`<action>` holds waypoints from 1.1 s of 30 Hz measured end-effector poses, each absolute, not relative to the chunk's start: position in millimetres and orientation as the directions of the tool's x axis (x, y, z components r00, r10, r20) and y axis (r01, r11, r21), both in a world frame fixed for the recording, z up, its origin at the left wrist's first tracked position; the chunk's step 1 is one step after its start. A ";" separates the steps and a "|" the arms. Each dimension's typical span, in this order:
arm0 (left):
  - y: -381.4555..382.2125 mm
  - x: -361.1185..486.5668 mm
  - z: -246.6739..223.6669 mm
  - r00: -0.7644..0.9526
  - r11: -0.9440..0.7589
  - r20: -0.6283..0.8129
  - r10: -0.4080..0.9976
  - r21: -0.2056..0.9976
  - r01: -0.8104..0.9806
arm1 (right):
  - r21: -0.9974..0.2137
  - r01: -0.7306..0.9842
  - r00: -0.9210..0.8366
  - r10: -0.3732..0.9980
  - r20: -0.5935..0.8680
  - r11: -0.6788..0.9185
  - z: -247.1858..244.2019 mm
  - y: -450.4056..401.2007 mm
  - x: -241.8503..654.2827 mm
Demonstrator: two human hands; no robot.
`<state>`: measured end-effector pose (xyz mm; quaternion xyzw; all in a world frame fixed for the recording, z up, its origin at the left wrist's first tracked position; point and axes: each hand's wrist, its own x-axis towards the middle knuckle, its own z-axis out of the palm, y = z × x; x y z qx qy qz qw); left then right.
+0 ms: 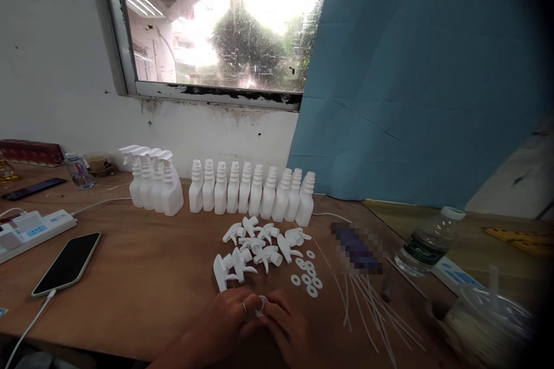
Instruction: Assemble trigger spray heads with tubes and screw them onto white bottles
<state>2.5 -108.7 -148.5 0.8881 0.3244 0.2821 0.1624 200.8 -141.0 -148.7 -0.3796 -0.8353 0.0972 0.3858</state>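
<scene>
At the front of the table, my left hand (pixel 229 314) and my right hand (pixel 285 323) meet, both closed on a small white round part (pixel 261 305). My fingers cover most of it, so its full shape is hidden. Just beyond my left hand lie white spray trigger heads (pixel 221 270) in a loose pile. White ring washers (pixel 312 291) are scattered beyond my right hand. Several thin white dip tubes (pixel 370 317) fan out to the right of it.
White bottles without tops (pixel 255 193) stand in a row at the back; bottles with trigger heads (pixel 172 193) stand left of them. A phone (pixel 67 264) and power strip (pixel 38 233) lie left. A water bottle (pixel 426 245) and plastic cup (pixel 487 323) stand right.
</scene>
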 end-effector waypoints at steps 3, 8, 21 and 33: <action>-111.2 2.1 -144.8 0.626 -0.711 0.360 0.692 0.493 0.502 | -0.457 0.573 -0.377 0.714 0.589 0.680 -142.0 -142.7 204.8; -115.0 2.9 -129.6 0.682 -0.732 0.286 0.673 0.389 0.559 | -0.348 0.784 -0.108 0.664 0.740 0.515 -144.3 -123.4 237.3; -116.7 3.4 -129.8 0.681 -0.734 0.300 0.668 0.416 0.537 | 0.085 0.960 0.174 0.810 0.559 -0.265 -168.2 -110.4 316.2; -114.4 4.0 -134.0 0.651 -0.681 0.267 0.710 0.496 0.539 | -0.899 0.418 0.467 0.818 0.337 0.131 -121.9 -113.3 283.4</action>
